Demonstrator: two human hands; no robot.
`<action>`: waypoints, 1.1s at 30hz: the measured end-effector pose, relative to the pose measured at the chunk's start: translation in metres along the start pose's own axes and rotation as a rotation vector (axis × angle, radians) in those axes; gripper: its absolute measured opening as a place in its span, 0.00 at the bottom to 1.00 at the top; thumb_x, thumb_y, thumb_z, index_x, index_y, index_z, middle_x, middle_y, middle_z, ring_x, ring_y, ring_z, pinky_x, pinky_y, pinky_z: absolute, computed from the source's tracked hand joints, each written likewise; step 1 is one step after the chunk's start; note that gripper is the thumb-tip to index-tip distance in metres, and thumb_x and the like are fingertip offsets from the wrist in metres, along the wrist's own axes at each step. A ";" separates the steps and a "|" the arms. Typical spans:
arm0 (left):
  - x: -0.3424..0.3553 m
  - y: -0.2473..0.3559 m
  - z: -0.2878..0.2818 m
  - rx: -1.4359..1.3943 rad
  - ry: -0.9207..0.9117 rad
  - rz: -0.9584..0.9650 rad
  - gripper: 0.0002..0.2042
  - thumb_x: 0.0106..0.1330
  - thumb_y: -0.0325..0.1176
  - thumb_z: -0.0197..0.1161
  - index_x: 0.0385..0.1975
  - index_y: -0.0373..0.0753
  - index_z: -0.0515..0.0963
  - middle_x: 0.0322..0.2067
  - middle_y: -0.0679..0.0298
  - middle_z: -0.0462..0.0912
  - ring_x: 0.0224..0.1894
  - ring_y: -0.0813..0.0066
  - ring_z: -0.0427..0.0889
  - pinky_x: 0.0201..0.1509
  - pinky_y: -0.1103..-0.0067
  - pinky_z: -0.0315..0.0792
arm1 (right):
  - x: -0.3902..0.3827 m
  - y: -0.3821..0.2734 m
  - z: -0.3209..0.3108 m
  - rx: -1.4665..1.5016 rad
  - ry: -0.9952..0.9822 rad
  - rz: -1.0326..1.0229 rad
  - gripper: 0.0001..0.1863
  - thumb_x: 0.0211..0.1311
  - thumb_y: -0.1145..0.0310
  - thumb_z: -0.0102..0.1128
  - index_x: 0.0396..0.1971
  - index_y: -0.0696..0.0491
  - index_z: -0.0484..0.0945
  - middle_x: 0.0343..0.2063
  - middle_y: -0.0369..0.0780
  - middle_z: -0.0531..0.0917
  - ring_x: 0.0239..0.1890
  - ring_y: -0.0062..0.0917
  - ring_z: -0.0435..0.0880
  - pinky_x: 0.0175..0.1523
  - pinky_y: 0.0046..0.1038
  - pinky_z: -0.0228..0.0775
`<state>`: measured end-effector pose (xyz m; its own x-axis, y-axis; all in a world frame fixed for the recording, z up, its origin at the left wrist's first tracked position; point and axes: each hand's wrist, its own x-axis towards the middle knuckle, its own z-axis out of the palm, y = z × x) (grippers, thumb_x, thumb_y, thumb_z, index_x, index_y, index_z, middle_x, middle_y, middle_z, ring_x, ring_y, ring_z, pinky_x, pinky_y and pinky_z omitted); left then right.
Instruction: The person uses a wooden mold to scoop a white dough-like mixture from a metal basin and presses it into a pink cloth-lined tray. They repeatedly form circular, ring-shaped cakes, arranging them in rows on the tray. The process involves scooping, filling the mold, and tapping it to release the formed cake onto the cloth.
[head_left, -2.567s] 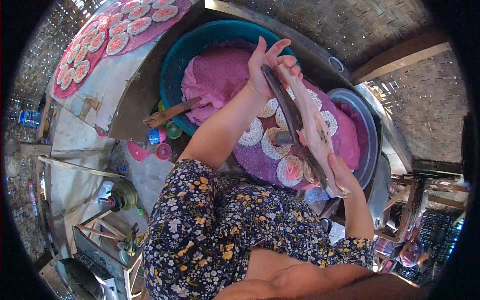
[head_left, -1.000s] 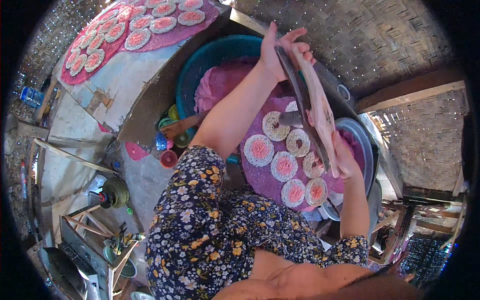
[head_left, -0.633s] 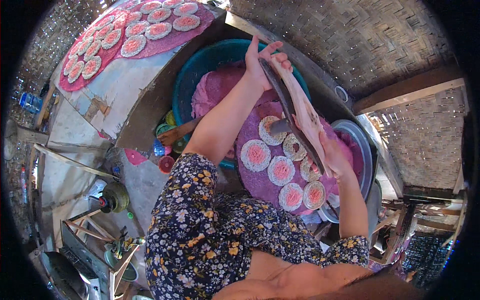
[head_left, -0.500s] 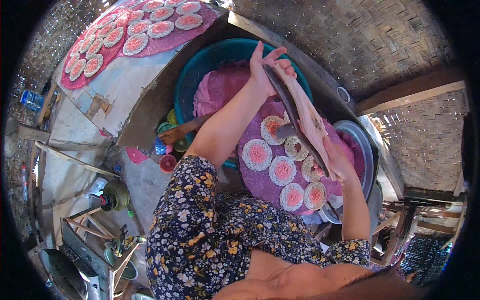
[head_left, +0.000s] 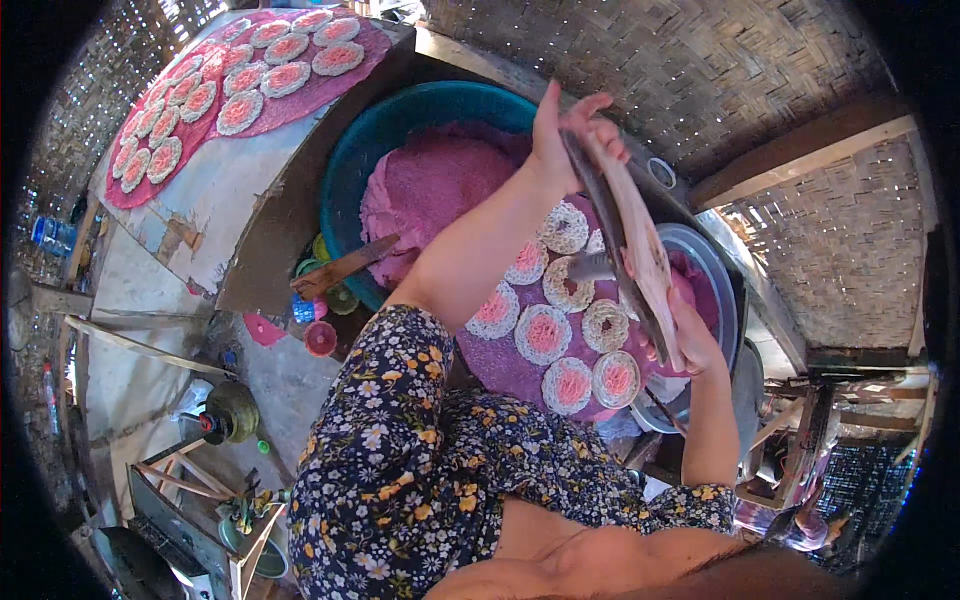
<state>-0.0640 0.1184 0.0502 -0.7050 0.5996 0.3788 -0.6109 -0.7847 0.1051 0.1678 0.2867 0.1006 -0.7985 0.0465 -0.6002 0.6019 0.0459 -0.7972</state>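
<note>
My left hand [head_left: 575,145] holds the far end of a long wooden press [head_left: 640,240], some fingers stretched and others bent over the wood. Lower down, my right hand [head_left: 692,340] is wrapped round its near end. A short metal tube [head_left: 592,266] sticks out sideways from below the wood, above lacy round cakes. Among these are a white round [head_left: 563,228], a pale ring with a bare middle [head_left: 605,325] and a round with a pink centre [head_left: 543,333]. They lie on a grainy purple-pink layer [head_left: 490,362]. Part of that layer is hidden by the press.
A teal basin [head_left: 335,170] holds a purple-pink mass, with a wooden paddle [head_left: 345,268] at its edge. More pink-centred rounds [head_left: 286,78] lie on the table at far left. A grey-blue tub [head_left: 728,290] stands at right. Woven walls [head_left: 670,70] close in the far side.
The press and both hands have shifted right over the rounds, and the tube with them. A white round near the left forearm has come into view. The whole view has shifted slightly.
</note>
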 end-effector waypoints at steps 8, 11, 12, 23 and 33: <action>-0.008 -0.010 -0.016 -0.006 0.160 0.006 0.29 0.56 0.66 0.43 0.35 0.45 0.76 0.11 0.69 0.66 0.18 0.69 0.69 0.35 0.67 0.66 | 0.000 0.010 0.003 -0.216 0.134 0.010 0.27 0.62 0.45 0.41 0.31 0.58 0.73 0.14 0.37 0.75 0.10 0.19 0.72 0.13 0.20 0.63; -0.020 -0.019 -0.019 -0.032 0.130 -0.008 0.30 0.57 0.65 0.42 0.36 0.44 0.77 0.11 0.70 0.66 0.18 0.69 0.69 0.34 0.68 0.65 | -0.007 0.016 0.002 -0.130 0.087 0.019 0.26 0.63 0.47 0.41 0.30 0.57 0.73 0.14 0.37 0.74 0.10 0.19 0.70 0.13 0.20 0.61; -0.021 -0.022 -0.023 -0.034 0.122 -0.008 0.30 0.57 0.65 0.41 0.37 0.44 0.77 0.11 0.70 0.66 0.18 0.69 0.69 0.34 0.68 0.65 | -0.009 0.019 0.000 -0.081 0.067 0.025 0.25 0.63 0.47 0.42 0.30 0.57 0.73 0.14 0.37 0.74 0.09 0.19 0.69 0.12 0.21 0.60; 0.009 -0.017 0.022 0.038 -0.077 -0.064 0.31 0.57 0.65 0.39 0.42 0.45 0.75 0.14 0.68 0.68 0.23 0.68 0.71 0.40 0.69 0.64 | -0.017 0.026 -0.006 -0.199 0.168 -0.173 0.28 0.64 0.45 0.37 0.41 0.57 0.71 0.19 0.37 0.76 0.17 0.19 0.73 0.21 0.21 0.66; -0.004 -0.094 0.026 -0.109 0.146 -0.167 0.27 0.58 0.63 0.40 0.36 0.45 0.76 0.11 0.69 0.63 0.18 0.68 0.69 0.34 0.69 0.64 | -0.071 0.048 -0.037 -0.036 0.164 0.038 0.30 0.64 0.43 0.33 0.36 0.57 0.72 0.15 0.40 0.75 0.12 0.22 0.72 0.17 0.22 0.65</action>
<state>0.0056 0.1852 0.0621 -0.6308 0.7420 0.2271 -0.7530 -0.6560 0.0519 0.2535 0.3228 0.1070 -0.7648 0.2106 -0.6089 0.6338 0.0764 -0.7697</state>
